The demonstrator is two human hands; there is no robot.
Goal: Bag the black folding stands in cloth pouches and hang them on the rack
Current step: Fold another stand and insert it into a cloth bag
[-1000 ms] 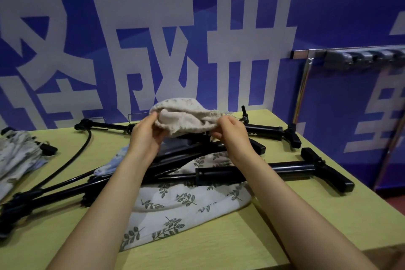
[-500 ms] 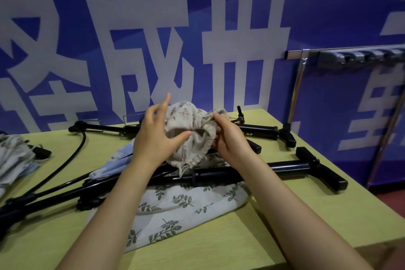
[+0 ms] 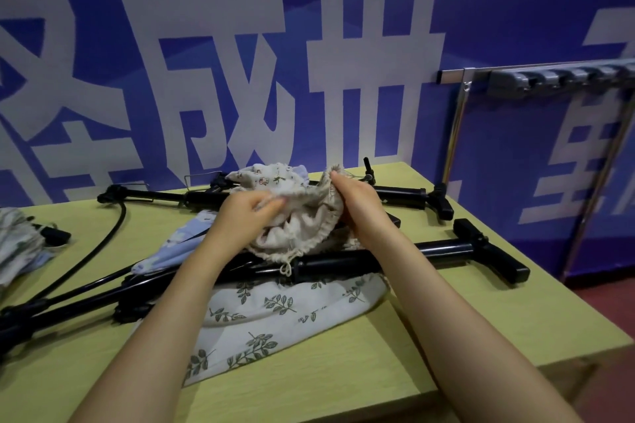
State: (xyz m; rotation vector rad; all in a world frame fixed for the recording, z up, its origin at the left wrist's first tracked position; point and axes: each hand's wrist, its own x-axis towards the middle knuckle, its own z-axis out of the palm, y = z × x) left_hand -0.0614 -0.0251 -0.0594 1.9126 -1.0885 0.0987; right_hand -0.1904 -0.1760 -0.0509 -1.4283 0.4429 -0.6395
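I hold a beige drawstring pouch [image 3: 302, 213] above the table, its mouth spread toward me. My left hand [image 3: 247, 216] pinches the rim on the left and my right hand [image 3: 357, 199] grips the rim on the right. Under the pouch lie black folding stands: one long stand [image 3: 395, 257] crosses the middle and another stand [image 3: 405, 196] lies behind it. A leaf-print pouch [image 3: 275, 316] lies flat beneath the near stand. A pale blue pouch [image 3: 178, 244] lies to the left of my left hand.
The yellow-green table [image 3: 446, 319] ends at the right and front. A metal rack [image 3: 460, 120] with grey hooks [image 3: 549, 79] stands to the right against the blue wall. More patterned cloth [image 3: 17, 244] lies at the far left, beside a curved black cable [image 3: 103, 244].
Both hands have turned and lowered the beige pouch, and its mouth is spread wider. My left hand has shifted from raised fingers to a pinch on the rim.
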